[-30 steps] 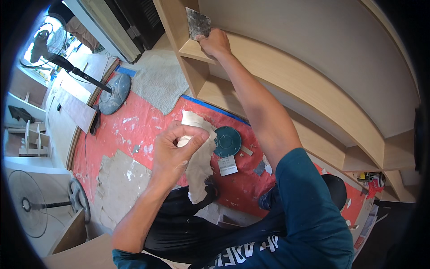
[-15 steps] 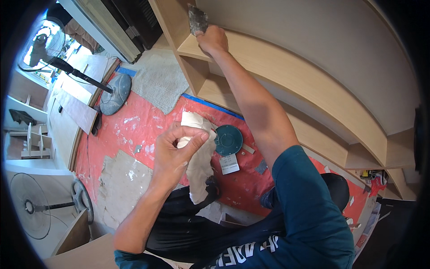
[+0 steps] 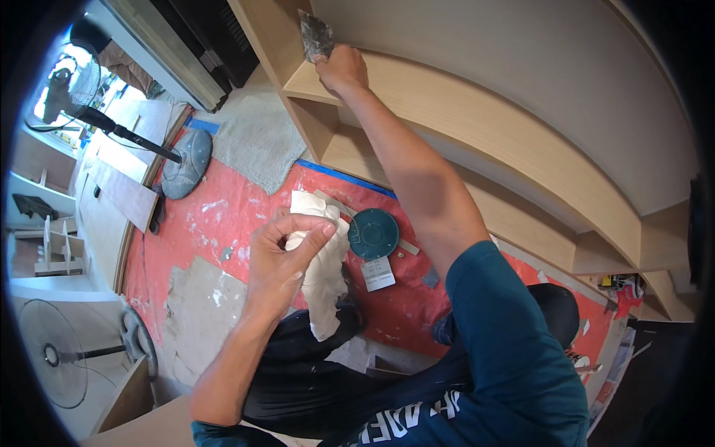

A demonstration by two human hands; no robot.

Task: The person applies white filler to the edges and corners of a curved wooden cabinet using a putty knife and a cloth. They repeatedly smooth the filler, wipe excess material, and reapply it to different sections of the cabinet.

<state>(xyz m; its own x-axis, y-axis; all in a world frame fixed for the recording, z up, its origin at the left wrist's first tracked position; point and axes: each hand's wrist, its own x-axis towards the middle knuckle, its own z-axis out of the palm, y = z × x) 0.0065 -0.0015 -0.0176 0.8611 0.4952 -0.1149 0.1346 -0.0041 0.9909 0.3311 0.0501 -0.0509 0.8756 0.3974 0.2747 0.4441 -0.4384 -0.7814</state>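
My right hand (image 3: 343,70) is closed round the handle of a putty knife (image 3: 316,37). Its blotchy grey blade points up into the inner left corner of a pale wooden shelf unit (image 3: 462,108), near the back panel; whether it touches cannot be made out. Lower down, my left hand (image 3: 279,257) is closed, thumb and forefinger curled together. It grips a long off-white lumpy piece (image 3: 322,294), like putty or wrinkled cloth, hanging over my knee. My palm and fingers hide part of it. Just right of it lies a round dark green lid (image 3: 374,233) on the floor.
Red floor sheeting (image 3: 212,231) with white smears spreads below. A white label card (image 3: 377,273) lies beside the lid, and a grey mat (image 3: 261,153) near the shelf's end. Two standing fans (image 3: 186,164) (image 3: 52,354) and loose boards (image 3: 126,190) are at the left.
The view has shifted slightly, so the shelf and floor sit a little further left. Both hands keep their grips, and the putty knife stays near the same corner.
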